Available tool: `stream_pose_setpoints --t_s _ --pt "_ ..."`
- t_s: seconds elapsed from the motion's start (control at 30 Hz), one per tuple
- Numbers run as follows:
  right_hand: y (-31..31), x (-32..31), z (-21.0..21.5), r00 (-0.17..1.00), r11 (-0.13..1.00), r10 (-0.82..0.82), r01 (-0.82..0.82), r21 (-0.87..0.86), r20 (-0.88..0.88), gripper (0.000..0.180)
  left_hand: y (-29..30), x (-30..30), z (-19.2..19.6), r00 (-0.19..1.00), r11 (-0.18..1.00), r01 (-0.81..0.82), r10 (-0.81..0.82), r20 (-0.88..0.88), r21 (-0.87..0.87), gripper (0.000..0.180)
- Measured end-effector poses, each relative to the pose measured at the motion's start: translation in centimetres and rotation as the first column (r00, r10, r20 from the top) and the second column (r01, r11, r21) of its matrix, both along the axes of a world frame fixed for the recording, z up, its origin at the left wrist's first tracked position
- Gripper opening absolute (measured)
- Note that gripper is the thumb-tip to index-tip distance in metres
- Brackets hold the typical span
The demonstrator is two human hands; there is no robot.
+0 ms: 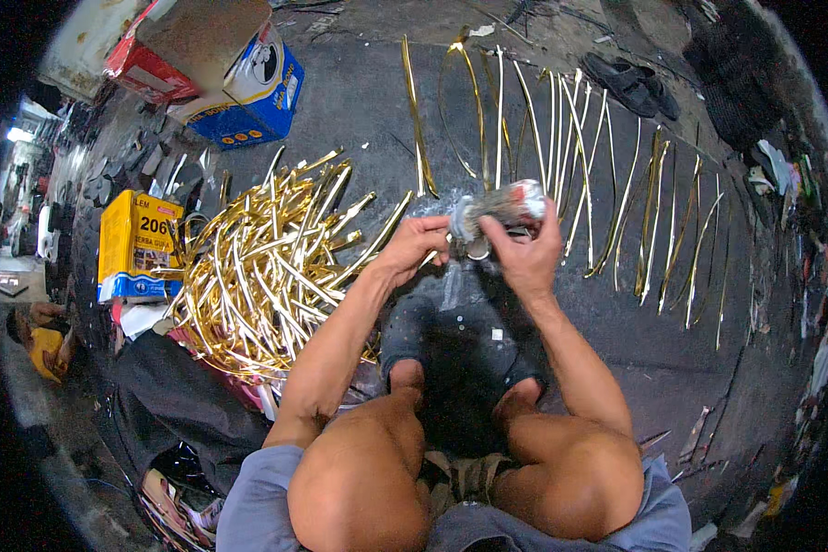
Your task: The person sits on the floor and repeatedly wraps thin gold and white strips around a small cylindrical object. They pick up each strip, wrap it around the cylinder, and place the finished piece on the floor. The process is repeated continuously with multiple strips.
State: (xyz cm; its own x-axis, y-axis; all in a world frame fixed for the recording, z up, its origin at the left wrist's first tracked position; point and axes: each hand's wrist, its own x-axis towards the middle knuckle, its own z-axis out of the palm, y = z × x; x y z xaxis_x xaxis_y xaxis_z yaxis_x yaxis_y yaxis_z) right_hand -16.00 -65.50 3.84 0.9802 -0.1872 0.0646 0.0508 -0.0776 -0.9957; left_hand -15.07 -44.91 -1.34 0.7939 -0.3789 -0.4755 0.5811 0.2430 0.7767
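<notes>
In my right hand [532, 262] is a small cylindrical can [508, 206], tilted on its side. Its left end looks grey and crusted or wrapped, and a small pale round rim shows just below it. My left hand [418, 247] is beside that end, its fingers pinched together. What they hold, if anything, is too small to make out. A heap of shiny gold strips [258, 276] lies to the left. Beyond and right of my hands, several gold strips [575, 166] are spread out roughly side by side on the dark mat [359, 110].
An open red, white and blue cardboard box [248, 101] stands at the far left. Nearer is a yellow and blue box [140, 244] against the heap. Black cloth [179, 396] lies at the lower left, dark sandals [627, 85] at the far right. My bent knees frame the near side.
</notes>
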Motion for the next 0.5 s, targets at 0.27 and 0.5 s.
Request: stream_pose_setpoints --t_s 0.27,0.5 --pt "-5.7 -1.3 -5.6 0.983 0.917 -0.179 0.152 -0.369 -0.039 0.053 0.3 -1.9 0.1 0.988 0.977 0.106 -0.125 -0.093 -0.186 0.049" --pt "-5.5 -1.6 -5.1 0.991 0.912 -0.132 0.112 -0.394 -0.025 0.052 -1.5 0.2 -6.3 0.932 0.723 0.053 -0.283 0.225 0.689 0.009"
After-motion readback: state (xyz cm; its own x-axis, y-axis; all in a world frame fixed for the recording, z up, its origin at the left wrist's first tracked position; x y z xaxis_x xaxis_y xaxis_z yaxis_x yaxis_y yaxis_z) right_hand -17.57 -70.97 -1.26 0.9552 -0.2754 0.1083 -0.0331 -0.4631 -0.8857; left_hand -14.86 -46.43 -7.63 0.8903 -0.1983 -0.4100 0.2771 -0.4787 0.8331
